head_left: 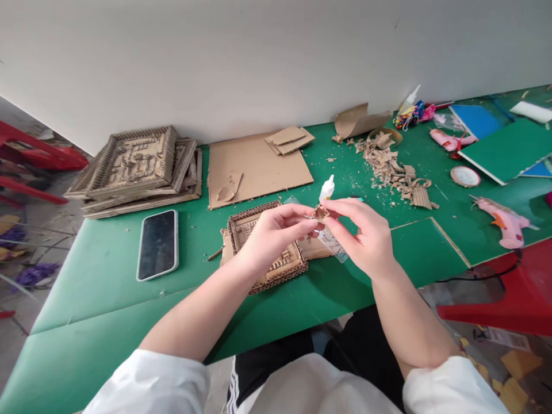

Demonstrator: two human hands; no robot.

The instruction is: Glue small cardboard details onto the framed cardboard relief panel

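Observation:
My left hand (pixel 284 227) and my right hand (pixel 362 233) meet above the table with their fingertips pinched. Between them is a small, curled piece of cardboard (pixel 321 214). A thin shiny edge shows by the left fingertips; I cannot make out what it is. Under my left hand lies a square cardboard frame (pixel 276 282) with a corrugated rim and raised strips inside, partly covered by that hand. Just behind the fingers stands a white glue bottle (pixel 328 187) with a pointed nozzle. A clear plastic ruler (pixel 334 246) lies beneath my hands.
A phone (pixel 158 245) and stacked cardboard frames (pixel 133 164) are on the left. Behind lies a flat cardboard sheet (pixel 259 167). Cardboard scraps (pixel 388 164) spread to the right, near pink glue guns (pixel 504 221), a tape roll (pixel 465 176) and a green board (pixel 513 149).

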